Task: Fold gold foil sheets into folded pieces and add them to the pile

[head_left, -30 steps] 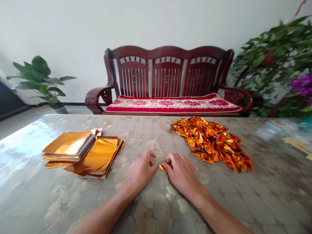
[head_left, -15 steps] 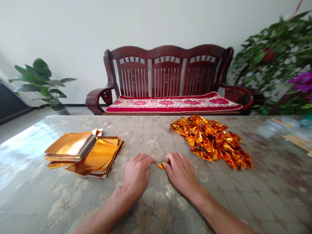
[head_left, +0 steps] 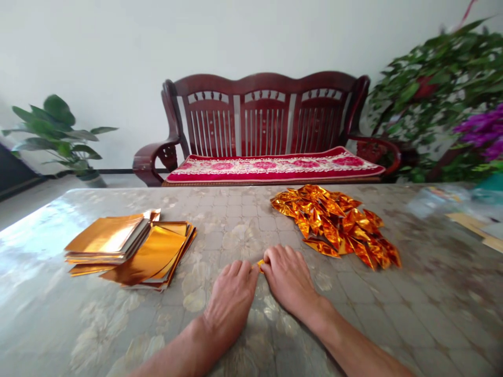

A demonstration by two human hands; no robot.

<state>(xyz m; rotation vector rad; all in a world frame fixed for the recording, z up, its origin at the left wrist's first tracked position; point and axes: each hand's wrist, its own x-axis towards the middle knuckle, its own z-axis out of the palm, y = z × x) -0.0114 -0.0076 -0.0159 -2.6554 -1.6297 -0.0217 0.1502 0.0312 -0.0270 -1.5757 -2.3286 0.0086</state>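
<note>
A small folded piece of gold foil paper (head_left: 261,265) sits between my two hands over the middle of the table, mostly covered by fingers. My right hand (head_left: 288,275) is closed and pinches its right part. From the other side my left hand (head_left: 234,290) grips the left tip between thumb and curled fingers. To the left lie stacks of flat gold foil sheets (head_left: 107,234), some fanned out. A heap of folded gold foil paper pieces (head_left: 334,222), pointed at the ends, spreads to the right beyond my right hand.
The table (head_left: 220,209) has a patterned, glossy cover. Clear plastic packaging (head_left: 438,200) and tan card pieces (head_left: 467,222) lie at its far right. Behind stands a dark wooden bench (head_left: 265,125) with a red floral cushion, with plants on both sides.
My left hand has moved right and closed on the left end of the foil paper, which stuck out free before. The view has shifted slightly.
</note>
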